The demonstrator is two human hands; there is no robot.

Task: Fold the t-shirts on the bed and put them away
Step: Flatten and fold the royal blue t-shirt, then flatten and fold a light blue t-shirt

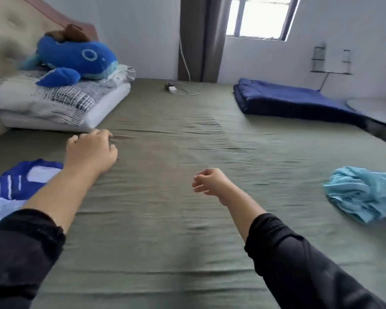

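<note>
**Both hands free above the bed, shirts lying off to either side**

We are reaching both arms out over the bed (pixel 187 219), which is covered in an olive-green sheet. Our left hand (pixel 90 150) is hanging loosely curled, knuckles up, over the sheet and grasping nothing; we cannot tell whether its fingertips are brushing the fabric. Our right hand (pixel 207 181) is hovering nearer to us, wrist bent and fingers relaxed in a soft curl, also holding nothing. Black sleeves are covering both forearms.

A blue t-shirt with white stripes (pixel 16 181) is lying flat at the near left, just beside and partly under our left forearm, with paler blue cloth (pixel 2 208) lying nearer still. A light blue t-shirt (pixel 361 192) is lying crumpled at the right edge, well apart from our right hand.

Far left, a blue plush whale (pixel 76 59) is resting on a patterned pillow (pixel 49 99) against the headboard. A folded navy blanket (pixel 294 99) is lying far right. A charger with its cable (pixel 172 89) is sitting at the far edge of the bed, below the curtain (pixel 201 36) and window (pixel 259 16).
</note>
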